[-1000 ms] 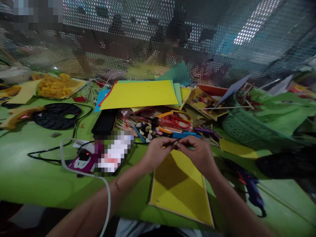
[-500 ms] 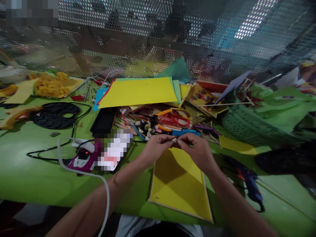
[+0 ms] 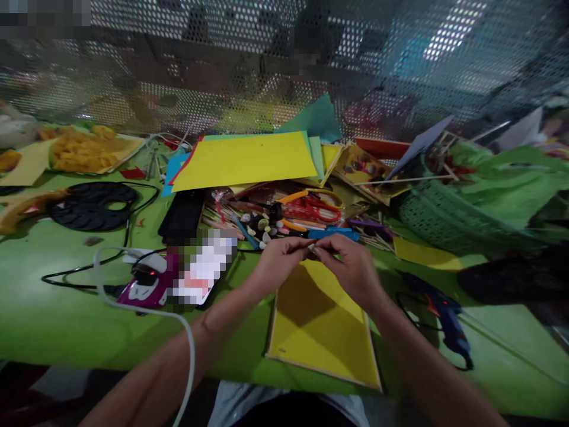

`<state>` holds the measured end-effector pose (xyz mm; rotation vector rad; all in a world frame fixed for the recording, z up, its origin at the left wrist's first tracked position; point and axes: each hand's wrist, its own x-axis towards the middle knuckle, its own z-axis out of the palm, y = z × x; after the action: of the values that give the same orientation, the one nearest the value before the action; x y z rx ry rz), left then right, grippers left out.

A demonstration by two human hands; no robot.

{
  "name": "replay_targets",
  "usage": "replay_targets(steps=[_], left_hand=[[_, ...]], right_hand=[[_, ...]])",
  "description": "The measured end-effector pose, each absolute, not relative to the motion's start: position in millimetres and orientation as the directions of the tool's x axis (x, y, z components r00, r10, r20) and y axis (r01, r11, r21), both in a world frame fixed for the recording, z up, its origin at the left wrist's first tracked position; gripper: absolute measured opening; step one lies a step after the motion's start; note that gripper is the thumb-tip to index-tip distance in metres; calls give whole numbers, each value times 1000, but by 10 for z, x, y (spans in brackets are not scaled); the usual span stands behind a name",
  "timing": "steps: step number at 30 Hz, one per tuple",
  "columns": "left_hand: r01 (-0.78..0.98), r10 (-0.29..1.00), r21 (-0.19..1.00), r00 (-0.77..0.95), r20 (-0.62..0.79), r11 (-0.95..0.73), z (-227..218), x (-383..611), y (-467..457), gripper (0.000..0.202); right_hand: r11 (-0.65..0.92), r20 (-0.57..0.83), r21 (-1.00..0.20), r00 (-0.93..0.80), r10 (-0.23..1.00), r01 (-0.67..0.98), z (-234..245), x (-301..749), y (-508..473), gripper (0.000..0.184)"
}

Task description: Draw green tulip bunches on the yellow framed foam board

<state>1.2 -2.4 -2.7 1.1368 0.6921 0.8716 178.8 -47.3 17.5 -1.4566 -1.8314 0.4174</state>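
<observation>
Both hands meet over the far edge of a yellow board with a pale rim (image 3: 324,338), which lies flat on the green table. Between the fingertips is a small pale pebble (image 3: 312,247), mostly covered by the fingers. My left hand (image 3: 284,261) pinches it from the left, and my right hand (image 3: 349,261) from the right. Just beyond my left hand lies a little heap of pebbles (image 3: 262,225) in white, black and yellowish tones. Orange- and red-handled scissors (image 3: 311,207) rest behind them among thin sticks.
A glue gun (image 3: 448,320) with a red light lies at right, near a green basket (image 3: 444,219). To the left are a phone (image 3: 207,267), a purple power strip (image 3: 155,284) and a black palette (image 3: 89,204). A white cable (image 3: 191,356) crosses above my left forearm. Coloured sheets (image 3: 249,160) are stacked behind.
My hands have hardly shifted and still pinch the pebble, now more covered by the fingers. My right fingers have turned slightly around it. The camera view has moved a little.
</observation>
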Motion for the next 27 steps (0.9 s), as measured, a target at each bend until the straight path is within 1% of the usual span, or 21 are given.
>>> replay_targets(steps=[4,8,11,15,21,23,25,27], left_hand=[[-242,860,950,508,-47,195,-37,5,-18,39],[-253,863,947,502,-48,199,-43,-9,-12,40],[-249,869,951,493,-40,185,-38,-12,-12,39],[-227,871,961,491,-25,156,-17,-7,-32,34],[-199,871,973,492,-2,115,-25,-14,-34,33],[-190,869,976,494,3,105,-36,-17,-26,33],[-187,869,978,494,11,94,-48,-16,-19,34],[-184,875,980,484,23,76,-63,-10,-17,35]], right_hand=[[312,354,-642,-89,931,701,185,1790,-468,15],[298,322,-699,-86,943,650,166,1813,-446,17],[291,309,-726,-84,948,623,144,1829,-434,14],[313,343,-669,-93,935,675,138,1831,-442,10],[369,409,-541,-147,901,756,162,1788,-479,16],[365,421,-524,-139,896,769,169,1781,-481,18],[351,411,-557,-117,904,753,173,1784,-476,19],[335,381,-615,-103,919,714,175,1792,-467,20]])
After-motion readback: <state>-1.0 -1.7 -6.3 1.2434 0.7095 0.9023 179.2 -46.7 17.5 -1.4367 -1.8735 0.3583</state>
